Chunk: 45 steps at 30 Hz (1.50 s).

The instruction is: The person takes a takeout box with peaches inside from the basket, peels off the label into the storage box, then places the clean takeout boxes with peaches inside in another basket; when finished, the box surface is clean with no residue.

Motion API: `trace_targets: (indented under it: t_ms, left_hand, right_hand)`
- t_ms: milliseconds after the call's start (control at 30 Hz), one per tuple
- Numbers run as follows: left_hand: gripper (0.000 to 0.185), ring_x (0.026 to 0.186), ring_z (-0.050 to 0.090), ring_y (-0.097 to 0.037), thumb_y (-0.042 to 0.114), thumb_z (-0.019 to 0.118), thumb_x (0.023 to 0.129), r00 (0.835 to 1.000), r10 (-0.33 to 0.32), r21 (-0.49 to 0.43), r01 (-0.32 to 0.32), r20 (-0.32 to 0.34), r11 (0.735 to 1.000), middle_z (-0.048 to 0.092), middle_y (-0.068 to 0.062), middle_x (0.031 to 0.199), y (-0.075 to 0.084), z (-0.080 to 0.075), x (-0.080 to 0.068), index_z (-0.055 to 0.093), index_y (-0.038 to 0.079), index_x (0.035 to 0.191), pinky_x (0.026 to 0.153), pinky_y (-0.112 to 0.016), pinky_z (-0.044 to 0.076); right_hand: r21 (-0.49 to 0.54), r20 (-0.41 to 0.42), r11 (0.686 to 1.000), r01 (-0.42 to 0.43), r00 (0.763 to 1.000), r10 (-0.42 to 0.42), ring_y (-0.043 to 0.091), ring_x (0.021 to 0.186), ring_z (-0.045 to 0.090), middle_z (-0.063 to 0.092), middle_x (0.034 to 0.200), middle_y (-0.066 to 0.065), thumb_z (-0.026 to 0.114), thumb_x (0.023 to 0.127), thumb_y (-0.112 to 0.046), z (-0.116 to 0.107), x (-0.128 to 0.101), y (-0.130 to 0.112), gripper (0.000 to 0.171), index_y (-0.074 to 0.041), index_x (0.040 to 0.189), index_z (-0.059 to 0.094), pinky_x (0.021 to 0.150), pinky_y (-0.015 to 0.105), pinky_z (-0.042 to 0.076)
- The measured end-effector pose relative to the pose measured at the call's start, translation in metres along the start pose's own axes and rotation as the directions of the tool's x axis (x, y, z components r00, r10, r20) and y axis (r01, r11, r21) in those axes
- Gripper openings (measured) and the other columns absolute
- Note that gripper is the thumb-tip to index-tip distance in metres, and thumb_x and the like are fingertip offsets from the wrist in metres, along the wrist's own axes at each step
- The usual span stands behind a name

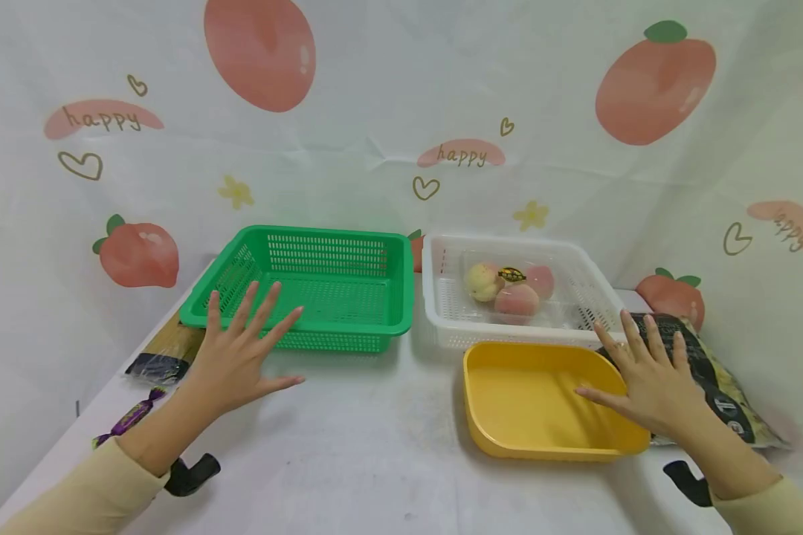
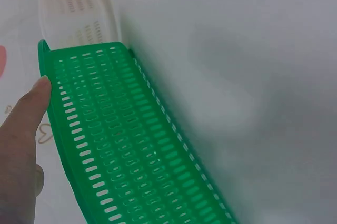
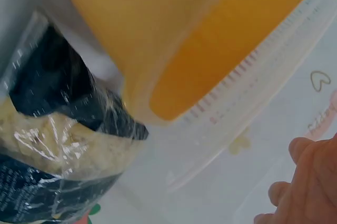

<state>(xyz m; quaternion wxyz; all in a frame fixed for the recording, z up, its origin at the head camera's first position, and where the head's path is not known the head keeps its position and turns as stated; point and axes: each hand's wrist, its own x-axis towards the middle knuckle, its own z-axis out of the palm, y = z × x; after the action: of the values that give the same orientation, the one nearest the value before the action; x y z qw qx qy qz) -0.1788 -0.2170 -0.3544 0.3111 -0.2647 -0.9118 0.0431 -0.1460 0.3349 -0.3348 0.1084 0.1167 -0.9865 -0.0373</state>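
My left hand [image 1: 241, 353] hovers with fingers spread over the near left corner of an empty green slotted basket [image 1: 348, 245]; in the left wrist view a finger [image 2: 23, 113] lies beside the basket's wall [image 2: 131, 145]. With fingers spread and holding nothing, my right hand [image 1: 645, 371] is above the right rim of an empty yellow tray [image 1: 508, 438] and a dark plastic bag [image 1: 723, 379]. Behind the tray, a white slotted basket [image 1: 435, 297] holds a clear pack of three peaches [image 1: 511, 286]. The right wrist view shows the yellow tray [image 3: 174, 40] and the bag [image 3: 58, 145] close up.
A purple-wrapped candy [image 1: 130, 417] and a packet with a dark end [image 1: 160, 357] lie at the table's left edge. A peach-print cloth backs the table [image 1: 361, 446]. Black wrist straps show under both sleeves.
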Motion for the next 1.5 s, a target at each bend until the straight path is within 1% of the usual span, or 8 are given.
trace_targets:
  t_ms: [233, 533, 867, 1033, 1167, 1300, 1400, 1500]
  left_hand:
    - [0.097, 0.145, -0.006, -0.032, 0.086, 0.010, 0.076, 0.999, 0.032, 0.024, -0.033, 0.030, 0.999, 0.000, -0.009, 0.158, 0.001, 0.003, 0.020, 0.034, 0.022, 0.145, 0.108, -0.066, -0.008]
    - [0.098, 0.145, -0.007, -0.030, 0.084, 0.003, 0.077, 0.994, 0.102, 0.051, -0.104, 0.038, 0.993, 0.011, -0.012, 0.157, 0.010, 0.012, 0.051, 0.038, 0.021, 0.143, 0.110, -0.064, -0.007]
    - [0.093, 0.145, 0.005, -0.034, 0.078, 0.046, 0.075, 0.984, 0.087, 0.171, -0.113, 0.154, 0.979, 0.009, -0.013, 0.157, 0.031, 0.010, 0.098, 0.027, 0.025, 0.148, 0.111, -0.063, 0.001]
    - [0.091, 0.145, -0.002, -0.033, 0.079, 0.041, 0.077, 0.977, 0.065, 0.159, -0.099, 0.205, 0.982, 0.003, -0.011, 0.158, 0.040, 0.009, 0.120, 0.023, 0.026, 0.149, 0.112, -0.062, 0.000]
    - [0.090, 0.145, -0.007, -0.032, 0.078, 0.039, 0.079, 0.964, 0.059, 0.114, -0.091, 0.260, 0.989, -0.001, -0.010, 0.158, 0.047, 0.010, 0.130, 0.020, 0.026, 0.150, 0.112, -0.061, -0.005]
    - [0.089, 0.145, -0.007, -0.032, 0.078, 0.038, 0.079, 0.957, 0.056, 0.111, -0.091, 0.286, 0.990, 0.000, -0.009, 0.158, 0.053, 0.011, 0.136, 0.020, 0.027, 0.150, 0.112, -0.060, -0.006]
    - [0.089, 0.145, -0.008, -0.031, 0.079, 0.036, 0.080, 0.955, 0.050, 0.108, -0.085, 0.294, 0.991, -0.001, -0.009, 0.158, 0.055, 0.011, 0.140, 0.019, 0.027, 0.150, 0.112, -0.060, -0.007]
    - [0.089, 0.145, -0.007, -0.032, 0.078, 0.035, 0.080, 0.955, 0.031, 0.085, -0.058, 0.296, 0.995, -0.002, -0.010, 0.158, 0.056, 0.010, 0.143, 0.018, 0.026, 0.150, 0.112, -0.061, -0.006]
  right_hand:
    - [0.006, 0.046, 1.000, -0.013, 0.999, 0.012, 0.048, 0.137, -0.016, -0.012, 0.153, 0.025, 0.048, 0.082, -0.069, -0.005, 0.015, 0.012, 0.099, -0.020, 0.151, -0.004, 0.101, 0.063, -0.025]
    - [0.197, 0.219, 0.975, -0.100, 0.974, 0.055, 0.050, 0.134, -0.022, -0.015, 0.149, 0.032, 0.042, 0.089, -0.063, -0.010, 0.044, 0.030, 0.092, -0.015, 0.150, -0.008, 0.097, 0.070, -0.021]
    - [0.440, 0.375, 0.871, -0.217, 0.926, 0.042, 0.056, 0.129, -0.025, -0.021, 0.144, 0.037, 0.030, 0.096, -0.055, -0.014, 0.091, 0.056, 0.085, -0.001, 0.146, -0.014, 0.095, 0.076, -0.013]
    - [0.606, 0.481, 0.716, -0.347, 0.877, 0.017, 0.052, 0.130, -0.028, -0.031, 0.145, 0.025, 0.022, 0.096, -0.059, -0.012, 0.107, 0.070, 0.082, -0.011, 0.144, -0.024, 0.094, 0.077, -0.007]
    - [0.632, 0.594, 0.593, -0.499, 0.803, 0.043, 0.051, 0.135, -0.018, -0.029, 0.148, 0.019, 0.017, 0.089, -0.070, -0.013, 0.114, 0.083, 0.087, -0.016, 0.144, -0.024, 0.099, 0.074, 0.000]
    - [0.725, 0.587, 0.455, -0.517, 0.809, -0.016, 0.049, 0.134, -0.022, -0.034, 0.146, 0.017, 0.012, 0.090, -0.069, -0.012, 0.124, 0.097, 0.081, -0.019, 0.143, -0.025, 0.105, 0.069, -0.004]
    - [0.838, 0.512, 0.268, -0.475, 0.854, -0.088, 0.044, 0.131, -0.031, -0.040, 0.143, 0.011, 0.007, 0.091, -0.066, -0.006, 0.134, 0.105, 0.075, -0.023, 0.143, -0.024, 0.105, 0.064, -0.015]
    - [0.870, 0.493, 0.043, -0.491, 0.868, -0.059, 0.039, 0.132, -0.033, -0.039, 0.143, 0.008, 0.003, 0.084, -0.075, 0.000, 0.140, 0.105, 0.083, -0.023, 0.146, -0.018, 0.107, 0.057, -0.020]
